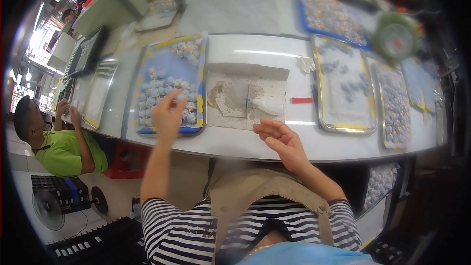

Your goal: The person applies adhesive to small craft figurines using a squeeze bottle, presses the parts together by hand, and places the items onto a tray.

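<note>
My left hand [168,113] is over the near right part of a blue tray [162,51], its fingers pinched together, slightly blurred. At the fingertips is a small rounded pale blue piece [180,97]. Many similar blue-and-white pieces [154,93] lie crowded in that tray. My right hand [282,142] is held at the near edge of a shallow cardboard box [228,122], fingers stretched out, nothing in it. Inside the box are a white scoop-like piece [269,105] and a thin dark stick with a blue part [248,99]. The cardboard is stained and spotted.
Right of the box lie a red flat object [301,100] and a lined tray [346,115] with scattered grey-blue pieces. More filled trays [395,108] stand beyond. A green round fan-like object [396,37] is at the far right. A person in green [66,152] sits left.
</note>
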The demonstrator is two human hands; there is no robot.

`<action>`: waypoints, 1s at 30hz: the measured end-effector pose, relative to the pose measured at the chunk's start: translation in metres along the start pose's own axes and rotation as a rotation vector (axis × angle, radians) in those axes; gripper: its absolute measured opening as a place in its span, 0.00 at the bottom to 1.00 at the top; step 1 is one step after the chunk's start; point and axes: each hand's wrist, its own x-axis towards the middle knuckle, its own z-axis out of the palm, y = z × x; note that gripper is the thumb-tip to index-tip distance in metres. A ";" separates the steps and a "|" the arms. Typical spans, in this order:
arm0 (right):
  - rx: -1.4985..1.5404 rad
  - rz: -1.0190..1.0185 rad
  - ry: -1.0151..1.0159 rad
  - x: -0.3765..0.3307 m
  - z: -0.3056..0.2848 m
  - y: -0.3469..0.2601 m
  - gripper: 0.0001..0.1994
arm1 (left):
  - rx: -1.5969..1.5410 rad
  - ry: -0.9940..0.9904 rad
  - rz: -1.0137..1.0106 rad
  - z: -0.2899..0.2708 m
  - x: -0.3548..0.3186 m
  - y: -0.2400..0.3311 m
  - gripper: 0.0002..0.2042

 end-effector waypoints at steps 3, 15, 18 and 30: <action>-0.082 -0.033 0.042 -0.003 -0.016 0.001 0.18 | 0.271 -0.011 0.118 -0.018 0.044 -0.032 0.13; -1.069 -0.418 0.518 0.049 -0.029 0.000 0.14 | 0.493 -0.157 0.288 0.049 0.206 -0.106 0.16; -1.200 -0.403 0.520 0.061 -0.032 0.007 0.16 | 0.382 0.009 0.332 0.028 0.194 -0.106 0.18; -0.941 -0.204 0.444 0.029 -0.051 0.011 0.15 | -1.454 -0.763 -0.562 0.091 -0.090 0.058 0.19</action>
